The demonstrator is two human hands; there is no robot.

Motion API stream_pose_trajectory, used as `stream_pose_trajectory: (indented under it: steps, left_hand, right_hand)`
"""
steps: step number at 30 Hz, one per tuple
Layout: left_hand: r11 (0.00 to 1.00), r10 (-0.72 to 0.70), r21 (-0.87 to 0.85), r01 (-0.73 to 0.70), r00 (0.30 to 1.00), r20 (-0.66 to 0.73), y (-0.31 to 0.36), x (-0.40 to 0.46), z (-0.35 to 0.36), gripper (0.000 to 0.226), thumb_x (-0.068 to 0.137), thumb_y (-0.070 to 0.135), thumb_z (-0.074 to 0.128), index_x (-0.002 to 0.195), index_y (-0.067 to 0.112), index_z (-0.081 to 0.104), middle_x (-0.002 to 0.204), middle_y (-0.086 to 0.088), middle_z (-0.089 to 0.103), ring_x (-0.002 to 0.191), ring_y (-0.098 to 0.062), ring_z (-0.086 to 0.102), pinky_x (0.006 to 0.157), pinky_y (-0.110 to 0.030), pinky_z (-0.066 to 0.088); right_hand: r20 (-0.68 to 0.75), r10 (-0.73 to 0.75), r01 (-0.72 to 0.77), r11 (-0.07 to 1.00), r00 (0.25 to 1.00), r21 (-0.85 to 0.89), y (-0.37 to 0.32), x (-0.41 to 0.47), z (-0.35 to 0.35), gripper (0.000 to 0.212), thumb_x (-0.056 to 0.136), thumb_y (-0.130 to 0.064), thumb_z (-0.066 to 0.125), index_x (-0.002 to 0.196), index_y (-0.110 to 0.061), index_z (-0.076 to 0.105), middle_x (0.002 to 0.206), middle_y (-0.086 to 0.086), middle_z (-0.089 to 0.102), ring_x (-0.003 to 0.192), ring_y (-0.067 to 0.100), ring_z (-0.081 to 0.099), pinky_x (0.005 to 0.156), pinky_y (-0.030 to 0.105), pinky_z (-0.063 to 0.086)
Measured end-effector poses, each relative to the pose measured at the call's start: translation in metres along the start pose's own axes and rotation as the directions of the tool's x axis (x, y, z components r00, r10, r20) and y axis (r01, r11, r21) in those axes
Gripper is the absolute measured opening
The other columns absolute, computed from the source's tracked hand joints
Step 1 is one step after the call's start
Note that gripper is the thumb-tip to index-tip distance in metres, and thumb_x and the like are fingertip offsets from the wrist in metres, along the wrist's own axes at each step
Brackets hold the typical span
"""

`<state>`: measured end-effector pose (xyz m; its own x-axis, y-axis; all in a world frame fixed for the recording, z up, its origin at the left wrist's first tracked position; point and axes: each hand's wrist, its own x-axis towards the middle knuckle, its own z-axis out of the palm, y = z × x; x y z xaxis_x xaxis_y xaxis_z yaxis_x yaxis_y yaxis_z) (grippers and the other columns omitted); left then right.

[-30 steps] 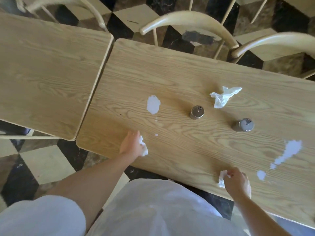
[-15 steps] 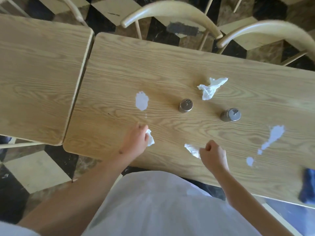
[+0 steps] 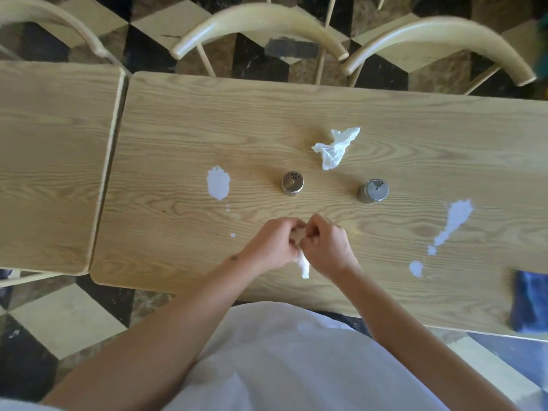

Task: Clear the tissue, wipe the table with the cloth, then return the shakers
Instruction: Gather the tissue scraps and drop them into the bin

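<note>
Head view shows left hand (image 3: 271,243) and right hand (image 3: 324,247) closed together on tissue scraps (image 3: 303,264) nearer than the 2 shakers (image 3: 292,183); better bunch them into 1 fist before reaching the crumpled tissue (image 3: 336,147) beyond the shakers.

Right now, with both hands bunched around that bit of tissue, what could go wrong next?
1. The tissue scrap dangles below the hands and could drop.
2. Reaching for the crumpled tissue means passing between the two shakers; a sleeve or wrist might tip one.
3. White spills lie either side; a forearm could smear them before the cloth is used.
</note>
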<state>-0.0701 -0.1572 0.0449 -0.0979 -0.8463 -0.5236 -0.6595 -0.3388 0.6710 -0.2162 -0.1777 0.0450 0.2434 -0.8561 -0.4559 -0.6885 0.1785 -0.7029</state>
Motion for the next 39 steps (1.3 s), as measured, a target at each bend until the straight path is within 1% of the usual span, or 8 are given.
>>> stream_pose_trajectory:
  steps: [2, 6, 12, 19, 24, 29, 34, 39]
  left_hand:
    - [0.999, 0.029, -0.029, -0.028, 0.999, 0.032, 0.008, -0.002, 0.001, 0.028, 0.073, 0.020, 0.072, 0.100, 0.024, 0.068, 0.082, 0.007, 0.064, 0.074, -0.011, 0.060, 0.066, -0.022, 0.047]
    - [0.995, 0.086, 0.062, -0.084, 0.996, -0.034, 0.015, -0.004, 0.007, 0.015, 0.079, 0.024, 0.069, 0.074, 0.029, 0.056, 0.071, 0.007, 0.050, 0.067, -0.008, 0.050, 0.060, -0.017, 0.035]
    - [0.963, 0.025, 0.271, 0.018, 0.988, -0.154, 0.006, 0.002, 0.008, 0.015, 0.086, 0.018, 0.063, 0.100, 0.017, 0.067, 0.092, 0.001, 0.069, 0.085, -0.022, 0.064, 0.072, -0.032, 0.048]
    - [0.959, -0.055, 0.254, 0.128, 0.959, -0.279, -0.005, -0.007, 0.000, 0.023, 0.084, 0.016, 0.064, 0.106, 0.011, 0.069, 0.086, -0.001, 0.066, 0.094, -0.023, 0.052, 0.075, -0.033, 0.046]
    - [0.962, -0.095, 0.209, 0.173, 0.937, -0.337, 0.001, -0.026, 0.000, 0.013, 0.078, 0.017, 0.067, 0.090, 0.013, 0.069, 0.064, 0.007, 0.057, 0.061, -0.018, 0.055, 0.058, -0.028, 0.041]
    - [0.962, -0.140, 0.168, 0.218, 0.914, -0.381, 0.011, -0.049, 0.000, 0.026, 0.081, 0.017, 0.064, 0.106, 0.015, 0.070, 0.082, 0.007, 0.068, 0.073, -0.012, 0.056, 0.070, -0.031, 0.052]
    - [0.963, -0.181, 0.107, 0.245, 0.891, -0.416, 0.025, -0.074, 0.000, 0.030, 0.085, 0.020, 0.061, 0.114, 0.017, 0.066, 0.099, 0.005, 0.070, 0.093, -0.016, 0.061, 0.082, -0.033, 0.051]
    - [0.962, -0.182, 0.119, 0.247, 0.900, -0.395, 0.026, -0.099, -0.004, 0.029, 0.088, 0.025, 0.058, 0.117, 0.020, 0.060, 0.105, 0.007, 0.063, 0.094, -0.015, 0.057, 0.082, -0.030, 0.047]
  right_hand:
    - [-0.009, -0.001, 0.001, 1.000, 1.000, 0.014, 0.008, 0.001, -0.001, 0.013, 0.072, -0.003, 0.058, 0.076, -0.014, 0.052, 0.076, -0.003, 0.057, 0.067, 0.015, 0.048, 0.056, 0.014, 0.035]
    - [0.016, -0.053, 0.053, 0.999, 0.998, 0.011, 0.015, 0.003, -0.005, 0.012, 0.079, -0.009, 0.060, 0.087, -0.017, 0.056, 0.090, -0.002, 0.061, 0.080, 0.022, 0.057, 0.067, 0.033, 0.047]
    - [0.273, -0.176, 0.220, 0.965, 0.946, -0.141, 0.018, 0.032, -0.026, 0.024, 0.076, -0.014, 0.060, 0.097, -0.026, 0.059, 0.098, -0.007, 0.060, 0.082, 0.016, 0.062, 0.076, 0.042, 0.056]
    - [0.020, -0.132, 0.128, 0.889, 0.991, -0.439, 0.007, 0.163, -0.074, 0.049, 0.090, -0.017, 0.056, 0.136, -0.011, 0.042, 0.136, 0.017, 0.044, 0.104, 0.040, 0.059, 0.072, 0.041, 0.046]
    - [0.040, 0.020, 0.007, 0.811, 0.999, -0.585, 0.013, 0.216, -0.061, 0.056, 0.086, -0.016, 0.063, 0.136, -0.009, 0.039, 0.144, 0.018, 0.034, 0.121, 0.040, 0.048, 0.073, 0.040, 0.045]
    - [0.018, 0.077, -0.052, 0.802, 0.997, -0.595, 0.018, 0.226, -0.053, 0.052, 0.093, -0.008, 0.052, 0.144, -0.007, 0.037, 0.154, 0.023, 0.020, 0.131, 0.041, 0.036, 0.092, 0.048, 0.047]
    - [0.053, 0.028, 0.004, 0.852, 0.998, -0.523, 0.010, 0.208, -0.053, 0.039, 0.097, -0.012, 0.051, 0.132, -0.001, 0.040, 0.135, 0.023, 0.045, 0.121, 0.045, 0.051, 0.087, 0.048, 0.046]
    - [-0.108, -0.056, 0.024, 0.961, 0.993, -0.276, -0.010, 0.131, -0.062, 0.035, 0.094, -0.006, 0.042, 0.127, 0.002, 0.049, 0.129, 0.022, 0.043, 0.091, 0.041, 0.055, 0.077, 0.038, 0.042]
